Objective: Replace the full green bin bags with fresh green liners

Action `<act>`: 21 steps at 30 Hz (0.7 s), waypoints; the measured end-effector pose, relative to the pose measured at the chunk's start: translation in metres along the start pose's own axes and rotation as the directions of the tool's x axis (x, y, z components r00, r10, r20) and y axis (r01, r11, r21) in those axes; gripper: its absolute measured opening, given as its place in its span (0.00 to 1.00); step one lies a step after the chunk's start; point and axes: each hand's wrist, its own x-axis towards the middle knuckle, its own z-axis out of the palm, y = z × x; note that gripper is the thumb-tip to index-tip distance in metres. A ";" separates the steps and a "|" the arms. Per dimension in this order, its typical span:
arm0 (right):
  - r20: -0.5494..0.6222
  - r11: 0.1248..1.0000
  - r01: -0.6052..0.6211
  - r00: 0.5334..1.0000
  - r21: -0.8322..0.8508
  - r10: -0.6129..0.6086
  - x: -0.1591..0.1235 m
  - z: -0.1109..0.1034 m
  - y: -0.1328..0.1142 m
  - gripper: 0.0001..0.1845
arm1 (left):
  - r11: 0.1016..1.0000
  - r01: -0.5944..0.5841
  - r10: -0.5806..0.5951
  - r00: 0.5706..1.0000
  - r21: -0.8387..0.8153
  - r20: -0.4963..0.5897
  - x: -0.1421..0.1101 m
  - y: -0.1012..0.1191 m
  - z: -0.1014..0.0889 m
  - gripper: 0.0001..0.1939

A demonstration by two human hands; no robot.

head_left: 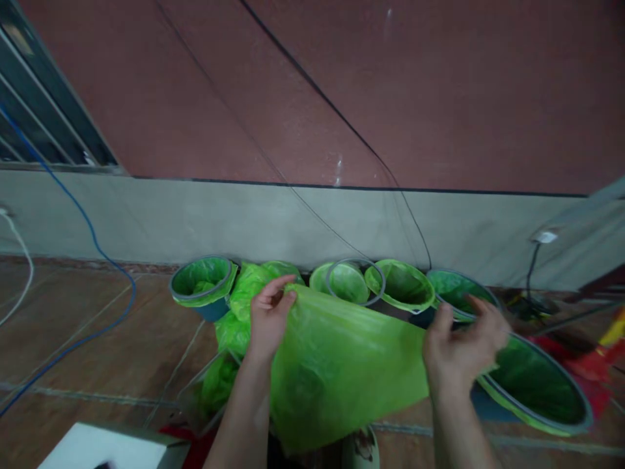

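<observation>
A thin light-green plastic bag (349, 365) hangs spread out in front of me. My left hand (271, 309) pinches its upper left corner between thumb and fingers. At the bag's right edge is my right hand (463, 342), slightly blurred, with thumb and fingers apart; the edge meets or passes behind its palm. Beyond the bag stand several bins with green liners, among them a lined bin (403, 286) and a blue-green lined bin (461, 293). A loose grey ring (382, 286) lies over the bins near the middle. Close to my right forearm, a larger lined bin (541, 384) leans.
A lined blue bin (212, 309) and crumpled green bags (234, 332) are on the left by the wall. A blue cable (97, 244) crosses the tiled floor (122, 326). At lower left sits a white box (112, 449); red material (593, 365) lies at right.
</observation>
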 end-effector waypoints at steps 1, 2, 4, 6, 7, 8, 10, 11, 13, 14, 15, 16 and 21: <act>0.154 0.989 0.007 0.988 0.151 -0.031 -0.008 0.002 -0.020 0.22 | 0.999 -0.010 0.009 1.000 0.043 0.016 -0.002 -0.002 0.005 0.17; 0.322 0.956 -0.041 0.945 0.289 -0.056 -0.017 0.005 -0.039 0.21 | 0.997 -0.022 0.019 0.999 0.079 0.043 -0.004 -0.003 0.011 0.18; 0.585 0.892 -0.155 0.799 0.425 -0.140 -0.034 0.011 -0.066 0.23 | 0.990 -0.044 0.028 0.992 0.133 0.122 -0.008 -0.006 0.020 0.19; 0.725 0.853 -0.255 0.662 0.455 -0.189 -0.047 0.018 -0.078 0.19 | 0.985 -0.052 0.021 0.982 0.162 0.190 -0.012 -0.007 0.026 0.18; 0.763 0.842 -0.298 0.619 0.449 -0.187 -0.050 0.020 -0.078 0.17 | 0.985 -0.047 0.011 0.978 0.168 0.208 -0.013 -0.008 0.028 0.18; 0.787 0.833 -0.339 0.592 0.438 -0.173 -0.052 0.021 -0.075 0.15 | 0.985 -0.035 -0.003 0.976 0.170 0.216 -0.013 -0.009 0.028 0.19; 0.806 0.816 -0.398 0.578 0.418 -0.131 -0.052 0.022 -0.064 0.13 | 0.987 -0.001 -0.034 0.977 0.159 0.212 -0.013 -0.010 0.028 0.18; 0.809 0.810 -0.417 0.577 0.412 -0.114 -0.050 0.022 -0.058 0.13 | 0.989 0.011 -0.042 0.978 0.150 0.204 -0.012 -0.011 0.027 0.18; 0.816 0.799 -0.451 0.571 0.398 -0.084 -0.044 0.020 -0.049 0.14 | 0.990 0.009 -0.036 0.981 0.140 0.190 -0.011 -0.012 0.027 0.17; 0.819 0.792 -0.468 0.570 0.393 -0.069 -0.041 0.019 -0.046 0.14 | 0.989 -0.005 -0.022 0.983 0.146 0.184 -0.011 -0.013 0.027 0.17; 0.816 0.786 -0.480 0.576 0.390 -0.053 -0.039 0.018 -0.046 0.15 | 0.986 -0.025 -0.006 0.983 0.163 0.183 -0.012 -0.013 0.027 0.17; 0.807 0.781 -0.484 0.590 0.395 -0.042 -0.037 0.017 -0.047 0.17 | 0.981 -0.048 0.012 0.982 0.187 0.189 -0.013 -0.014 0.028 0.16; 0.770 0.789 -0.382 0.614 0.482 -0.174 -0.040 0.015 -0.065 0.17 | 0.951 -0.121 0.018 0.939 0.284 0.342 -0.027 -0.016 0.041 0.18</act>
